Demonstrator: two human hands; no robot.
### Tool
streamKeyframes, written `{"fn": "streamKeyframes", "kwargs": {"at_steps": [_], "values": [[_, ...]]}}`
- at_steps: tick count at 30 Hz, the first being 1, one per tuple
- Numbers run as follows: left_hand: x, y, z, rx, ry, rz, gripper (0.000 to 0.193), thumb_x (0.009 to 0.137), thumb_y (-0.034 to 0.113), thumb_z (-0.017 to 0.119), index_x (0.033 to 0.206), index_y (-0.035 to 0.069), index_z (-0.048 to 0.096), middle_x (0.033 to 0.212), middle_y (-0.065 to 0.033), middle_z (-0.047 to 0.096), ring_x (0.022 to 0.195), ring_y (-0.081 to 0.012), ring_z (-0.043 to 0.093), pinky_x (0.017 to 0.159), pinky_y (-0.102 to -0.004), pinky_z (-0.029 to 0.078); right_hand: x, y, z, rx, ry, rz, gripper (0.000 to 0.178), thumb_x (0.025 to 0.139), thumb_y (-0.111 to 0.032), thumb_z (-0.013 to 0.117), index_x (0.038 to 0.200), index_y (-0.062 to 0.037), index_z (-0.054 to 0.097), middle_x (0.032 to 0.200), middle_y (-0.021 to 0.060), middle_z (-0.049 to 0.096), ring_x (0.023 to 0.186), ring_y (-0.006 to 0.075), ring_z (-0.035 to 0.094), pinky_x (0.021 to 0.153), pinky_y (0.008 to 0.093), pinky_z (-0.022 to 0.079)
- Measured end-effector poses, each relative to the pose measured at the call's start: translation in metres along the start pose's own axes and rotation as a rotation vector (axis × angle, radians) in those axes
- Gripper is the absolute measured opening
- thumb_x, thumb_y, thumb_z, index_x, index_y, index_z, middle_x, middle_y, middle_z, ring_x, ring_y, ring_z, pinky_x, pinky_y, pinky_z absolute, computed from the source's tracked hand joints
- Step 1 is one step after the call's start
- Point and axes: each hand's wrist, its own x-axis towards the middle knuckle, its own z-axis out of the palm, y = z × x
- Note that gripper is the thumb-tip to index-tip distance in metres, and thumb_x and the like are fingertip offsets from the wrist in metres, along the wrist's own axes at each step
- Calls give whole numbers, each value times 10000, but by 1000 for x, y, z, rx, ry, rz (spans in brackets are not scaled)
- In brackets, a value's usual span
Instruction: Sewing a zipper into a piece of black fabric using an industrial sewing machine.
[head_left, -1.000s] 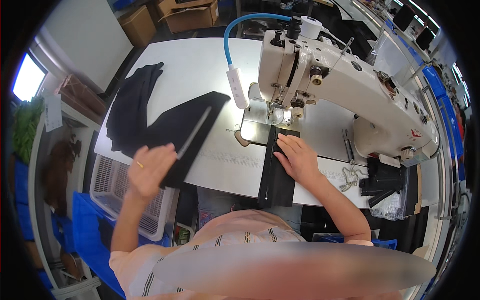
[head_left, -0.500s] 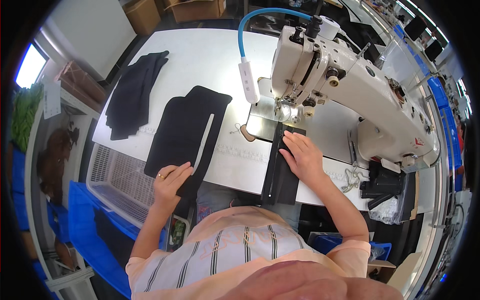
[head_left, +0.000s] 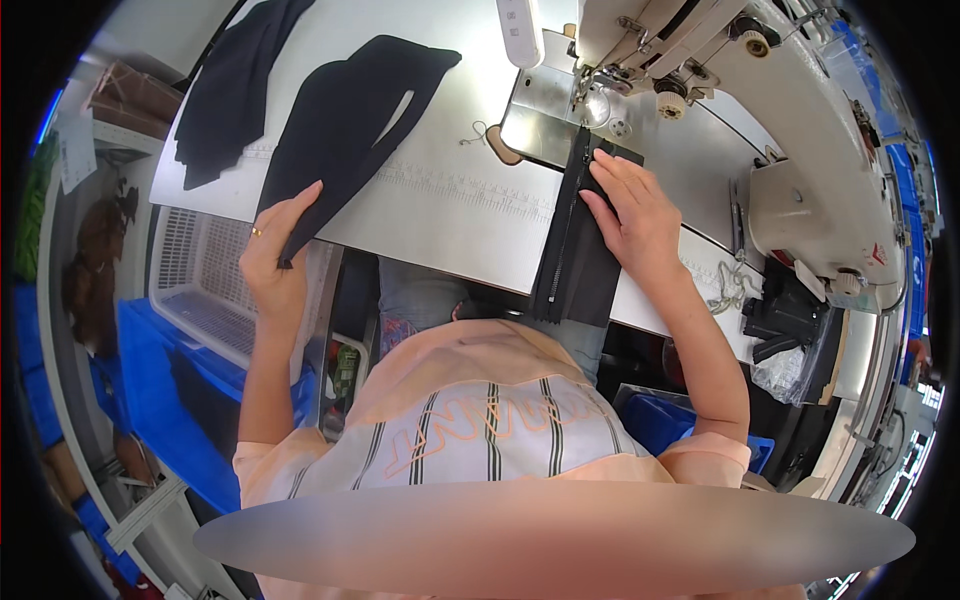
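My left hand (head_left: 277, 242) is closed round the lower end of a black fabric panel (head_left: 355, 110), whose near part is bunched and folded. Through the panel's long slit (head_left: 397, 117) the white tabletop shows. My right hand (head_left: 637, 215) lies with fingers stretched out on a black fabric strip with a zipper (head_left: 570, 235), pressing it down. That strip runs from beside the needle area to over the table's front edge. Just beyond it stands the white sewing machine (head_left: 700, 60), its metal needle plate (head_left: 540, 110) next to the strip's far end.
More black fabric pieces (head_left: 235, 90) lie at the table's far left. A white plastic basket (head_left: 205, 270) and a blue bin (head_left: 165, 400) stand at my left. Tweezers (head_left: 737, 215), a tangled cord (head_left: 732, 290) and black pieces (head_left: 785, 315) lie at the right.
My left hand has gathered the panel's near end, drawing it in and folding it, so less of the slit shows. My right hand stays on the zipper strip. The whole view has shifted.
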Motion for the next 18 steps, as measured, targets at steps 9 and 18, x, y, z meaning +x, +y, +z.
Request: {"fn": "streamKeyframes", "kwargs": {"at_steps": [9,18], "values": [[-8,-5,2,-17,-6,24,366,752,-122,577,1084,-9,683,1025,-119,700,963,-229,646,873,-294,481,-14,5,-18,-29,-52,39,326,743,-139,767,1042,-56,666,1129,52,664,1011,231,632,821,315,532],[-5,-20,-5,-318,354,-260,232,923,-31,514,1112,-83,638,1084,-173,677,1040,-230,627,969,-341,451,-9,3,-19,-14,-117,85,358,734,-114,767,1069,-38,667,1151,71,659,1018,251,630,859,324,519]]}}
